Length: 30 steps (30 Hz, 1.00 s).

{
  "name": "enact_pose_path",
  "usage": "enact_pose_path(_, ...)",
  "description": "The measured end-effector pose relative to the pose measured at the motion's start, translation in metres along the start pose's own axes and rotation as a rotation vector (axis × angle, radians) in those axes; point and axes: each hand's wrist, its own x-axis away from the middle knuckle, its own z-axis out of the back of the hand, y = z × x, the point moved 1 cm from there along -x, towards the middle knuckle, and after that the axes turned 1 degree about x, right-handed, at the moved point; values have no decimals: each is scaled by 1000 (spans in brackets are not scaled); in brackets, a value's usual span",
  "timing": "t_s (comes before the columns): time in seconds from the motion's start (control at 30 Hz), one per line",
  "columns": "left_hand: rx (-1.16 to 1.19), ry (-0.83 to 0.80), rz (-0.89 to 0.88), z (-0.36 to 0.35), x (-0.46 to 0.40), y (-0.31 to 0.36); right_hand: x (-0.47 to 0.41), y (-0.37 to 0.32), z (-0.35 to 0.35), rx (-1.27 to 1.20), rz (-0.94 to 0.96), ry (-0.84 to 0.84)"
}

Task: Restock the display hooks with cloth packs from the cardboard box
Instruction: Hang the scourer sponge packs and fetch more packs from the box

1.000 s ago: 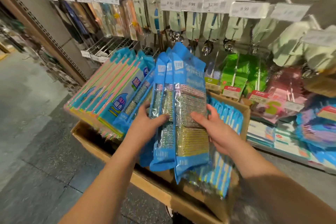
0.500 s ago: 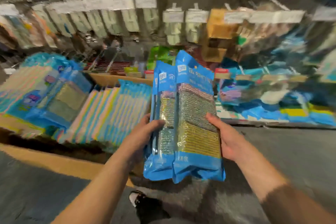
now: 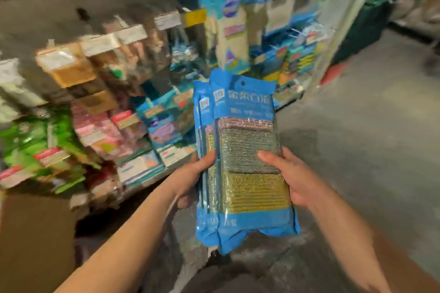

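View swung right since earlier frame; box [image 3: 35, 240] now lower left. Packs [image 3: 245, 164] centre frame, left hand [image 3: 192, 178] and right hand [image 3: 292, 178] gripping sides. Risk: slick rear packs sliding out, grip only mid-height.

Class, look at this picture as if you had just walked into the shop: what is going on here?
A person is carrying a small stack of blue cloth packs upright between both hands. The left hand grips the stack's left edge and the right hand holds its right edge. The packs are in front of blurred store shelves full of hanging goods, and none is on a hook yet. A corner of the cardboard box shows at lower left. The front pack's hang hole is visible at its top.
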Motion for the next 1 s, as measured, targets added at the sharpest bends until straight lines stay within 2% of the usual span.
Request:
enact_pose_path(0.2,-23,-161,151,-90,-106,15,-39,-63,93,130,88,181)
enact_pose_path(0.37,-72,-237,153,-163,-215,51,-91,-141,167,287,116,286)
enact_pose_path(0.57,-111,-314,136,-258,-325,117,-148,-253,251,241,154,386)
enact_pose_path(0.67,-159,-330,162,-303,-364,141,-183,-318,307,255,294,542)
enact_pose_path(0.77,-161,-310,192,-343,-403,159,-223,-388,366,431,477,681)
enact_pose_path(0.87,-172,-306,180,-382,-443,171,-264,-454,413,644,554,659)
enact_pose_path(1.0,-183,-285,157,-443,-495,187,-315,-538,467,912,522,522)
